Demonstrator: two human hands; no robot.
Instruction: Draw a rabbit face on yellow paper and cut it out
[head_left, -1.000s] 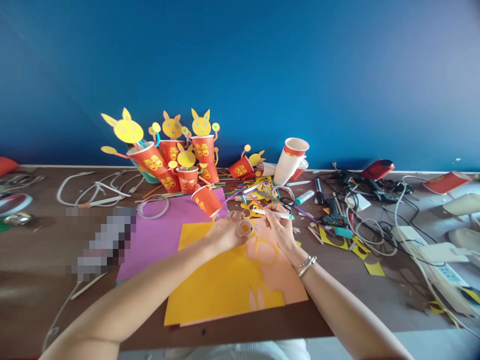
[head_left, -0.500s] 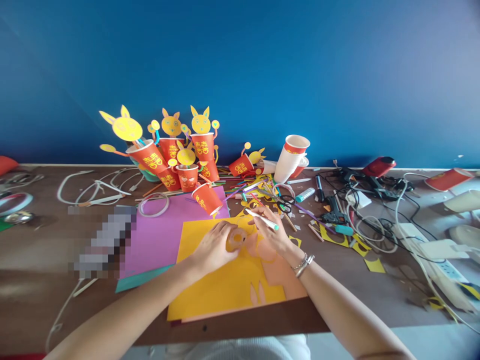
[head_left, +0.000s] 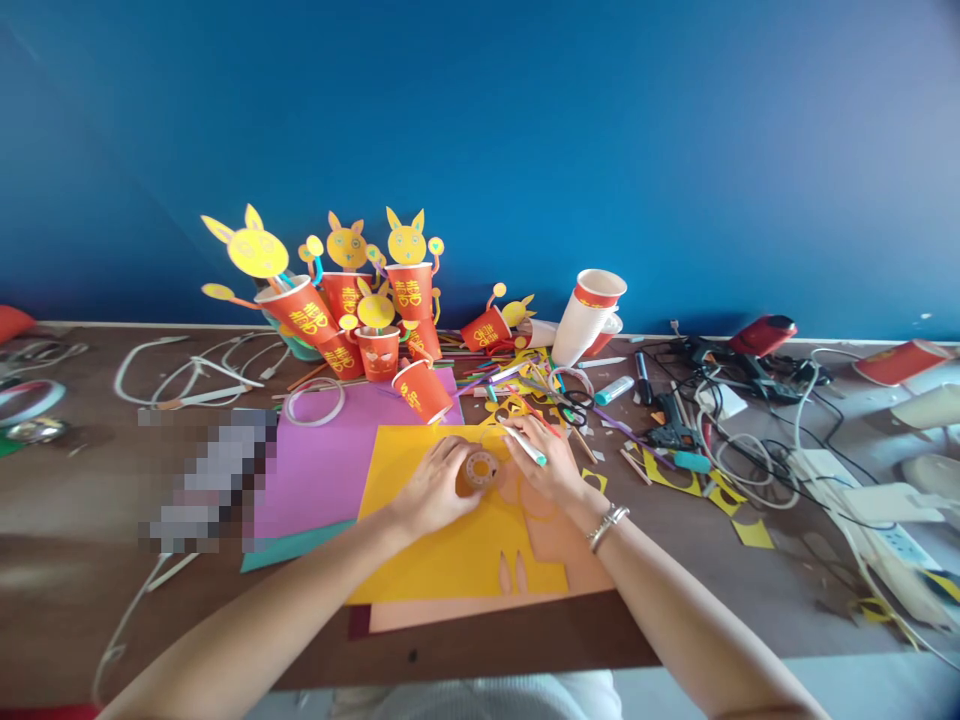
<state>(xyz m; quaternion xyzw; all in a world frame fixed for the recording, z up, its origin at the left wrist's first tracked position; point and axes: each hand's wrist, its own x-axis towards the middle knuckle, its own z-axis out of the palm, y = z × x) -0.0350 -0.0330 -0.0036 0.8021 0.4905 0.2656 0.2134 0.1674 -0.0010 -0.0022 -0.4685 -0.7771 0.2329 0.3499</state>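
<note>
Near the desk's front edge, your left hand (head_left: 431, 487) pins a light, stiff tape roll (head_left: 480, 469) by its rim on floppy yellow paper (head_left: 450, 550) while your right hand (head_left: 544, 465) grips a slim marker (head_left: 523, 446).

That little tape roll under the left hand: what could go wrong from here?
The left hand pins the tape roll on yellow paper while the right hand holds a pen beside it. The roll could slide and spoil the traced outline. The loose sheets might also shift.

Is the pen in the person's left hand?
No, the pen is in the right hand; the left hand presses a tape roll onto the yellow paper.
</note>
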